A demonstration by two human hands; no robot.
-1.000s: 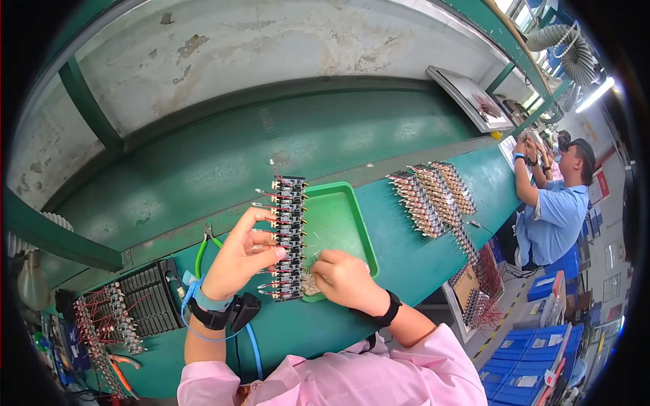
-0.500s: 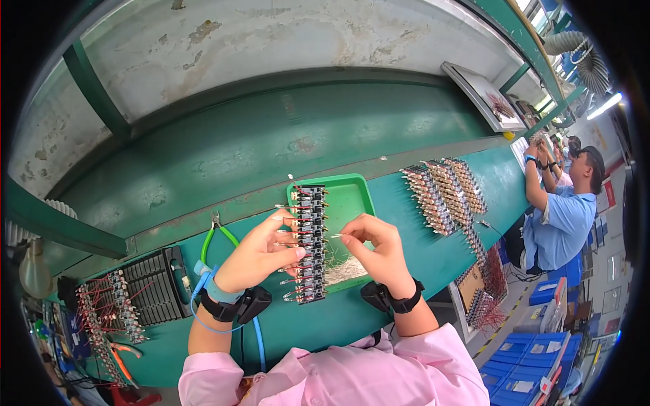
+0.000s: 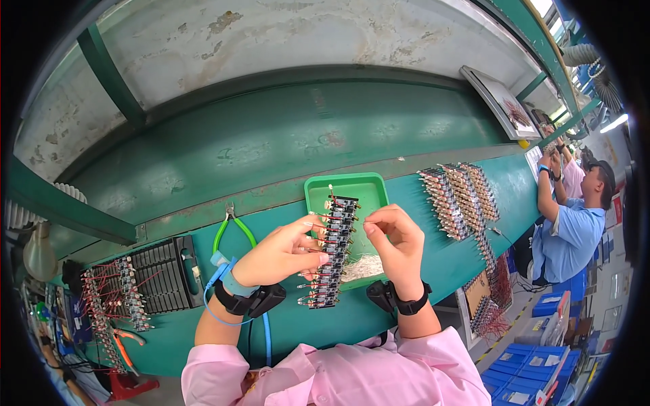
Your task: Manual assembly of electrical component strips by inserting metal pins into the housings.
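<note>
My left hand (image 3: 281, 256) grips a long black strip of small components (image 3: 336, 243) by its left edge, with thumb and fingers closed on it. Short wires with pale tips stick out along that edge. The strip stands tilted over a green tray (image 3: 380, 196), where thin pale clippings (image 3: 363, 268) lie at the near end. To the strip's right, my right hand (image 3: 398, 247) is apart from it, thumb and forefinger pinched together. Whatever is in that pinch is too small to make out.
Green-handled pliers (image 3: 232, 223) lie left of the tray. Further left are a black slotted rack (image 3: 159, 274), wired strips (image 3: 128, 291) and orange-handled pliers (image 3: 124, 348). Several component strips (image 3: 460, 196) lie at right. A person in blue (image 3: 575, 230) works beyond them.
The strip has gone from upright to tilted, its top leaning right. My right hand has risen slightly; the small pale piece seen in its fingertips no longer shows clearly. The whole view has shifted.
</note>
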